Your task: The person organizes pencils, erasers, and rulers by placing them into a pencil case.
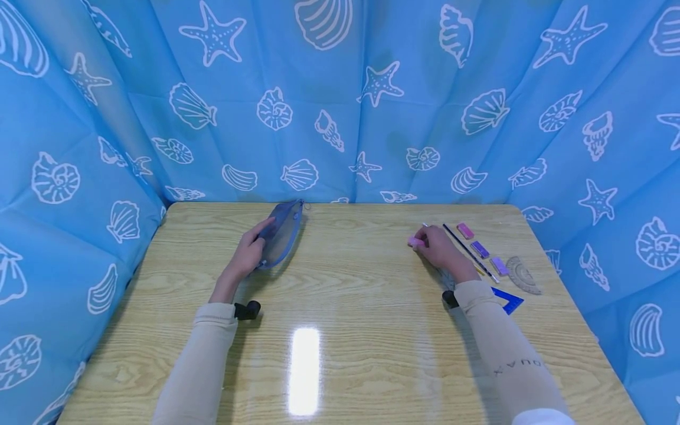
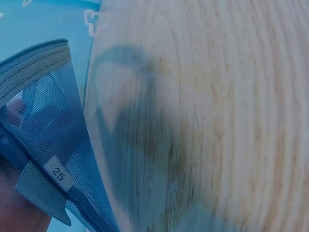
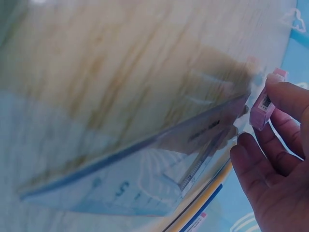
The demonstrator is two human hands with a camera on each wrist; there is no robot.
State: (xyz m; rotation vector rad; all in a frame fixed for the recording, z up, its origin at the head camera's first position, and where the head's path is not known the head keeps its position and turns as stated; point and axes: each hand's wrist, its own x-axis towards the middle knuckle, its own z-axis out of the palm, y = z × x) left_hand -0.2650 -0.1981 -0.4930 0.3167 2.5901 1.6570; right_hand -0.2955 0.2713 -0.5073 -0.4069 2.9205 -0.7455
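My left hand (image 1: 247, 252) grips a blue mesh zip pouch (image 1: 284, 239) near the table's far edge, raised and tilted. In the left wrist view the mesh shows a sewn band and a white tag (image 2: 59, 173) marked 25; most of the hand is hidden there. My right hand (image 1: 440, 247) pinches a pink eraser (image 3: 263, 107) between thumb and fingers, its barcode side showing in the right wrist view. Just beyond that hand, a clear set square (image 3: 145, 186) lies on the table, partly covered by my arm in the head view.
Right of my right hand lie a dark pencil (image 1: 470, 252), a pink eraser (image 1: 465, 231), a purple eraser (image 1: 480, 249), a lilac eraser (image 1: 499, 266), a clear protractor (image 1: 523, 275) and a blue set square (image 1: 509, 300). A blue shell-print curtain (image 1: 329, 94) borders the wooden table (image 1: 361, 307).
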